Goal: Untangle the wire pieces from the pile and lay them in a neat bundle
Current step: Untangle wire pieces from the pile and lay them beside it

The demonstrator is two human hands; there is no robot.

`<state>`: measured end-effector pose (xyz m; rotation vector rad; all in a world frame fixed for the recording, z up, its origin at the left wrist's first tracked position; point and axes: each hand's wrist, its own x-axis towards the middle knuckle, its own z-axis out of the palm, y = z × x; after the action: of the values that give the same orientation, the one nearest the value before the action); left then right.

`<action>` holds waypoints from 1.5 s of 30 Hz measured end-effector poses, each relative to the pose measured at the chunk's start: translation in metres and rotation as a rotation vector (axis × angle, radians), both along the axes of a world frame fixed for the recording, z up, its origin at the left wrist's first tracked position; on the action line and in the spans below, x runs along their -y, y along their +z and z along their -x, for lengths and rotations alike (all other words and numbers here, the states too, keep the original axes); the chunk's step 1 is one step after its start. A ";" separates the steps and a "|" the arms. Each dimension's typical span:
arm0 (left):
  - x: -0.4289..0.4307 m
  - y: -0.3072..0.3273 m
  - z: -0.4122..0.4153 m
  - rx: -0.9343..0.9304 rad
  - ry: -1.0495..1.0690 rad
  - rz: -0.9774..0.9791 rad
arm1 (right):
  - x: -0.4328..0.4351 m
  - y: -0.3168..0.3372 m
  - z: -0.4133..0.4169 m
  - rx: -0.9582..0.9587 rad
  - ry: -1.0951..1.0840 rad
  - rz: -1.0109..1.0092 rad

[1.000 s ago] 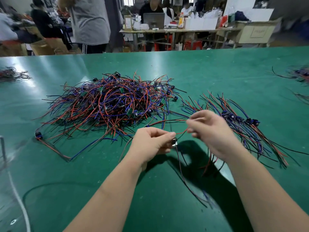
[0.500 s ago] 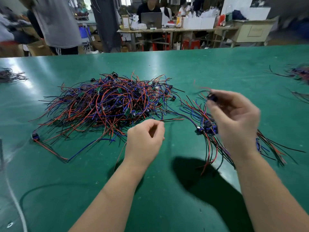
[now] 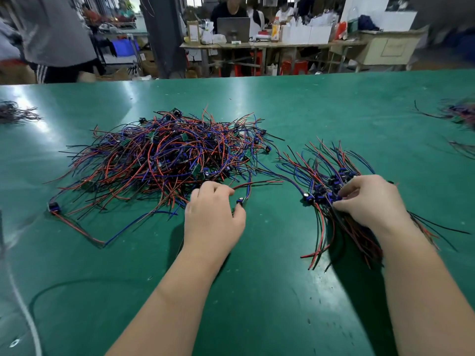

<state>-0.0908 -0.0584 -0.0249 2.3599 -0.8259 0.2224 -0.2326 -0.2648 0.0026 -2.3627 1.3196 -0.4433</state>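
green surface (image 3: 257,278). tangled pile (image 3: 164,160) of red, blue and black wire pieces sits left of centre. bundle (image 3: 314,173) lies to its right, apart from it, connectors grouped together.
left hand (image 3: 213,214) at the pile's near edge: fingers curled, thumb tip touching a small blue connector (image 3: 239,200); cannot tell if gripped.
right hand (image 3: 370,201) on the bundle: fingers and thumb curled, pinching its connectors.

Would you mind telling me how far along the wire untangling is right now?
Done: a modest bundle lies on the green table, connectors roughly together. In hand: the right hand grips that bundle at its connectors; the left hand touches a loose wire piece at the near edge of the pile, grip unclear. Left: the tangled pile far outsizes the bundle, so most remains.
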 end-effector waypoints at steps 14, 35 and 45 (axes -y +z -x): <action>0.001 -0.001 0.000 -0.016 0.001 -0.191 | -0.036 0.008 -0.020 0.540 0.150 -0.118; 0.008 0.014 0.026 -0.476 -0.361 0.265 | -0.056 0.004 -0.033 1.014 0.358 -1.179; 0.009 0.024 0.025 -1.163 -0.307 0.638 | -0.068 -0.002 -0.037 0.906 0.481 -1.106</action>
<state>-0.1157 -0.0670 -0.0014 1.3526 -0.3994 -0.8221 -0.1961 -0.1966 0.0009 -1.1892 0.3376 -0.3928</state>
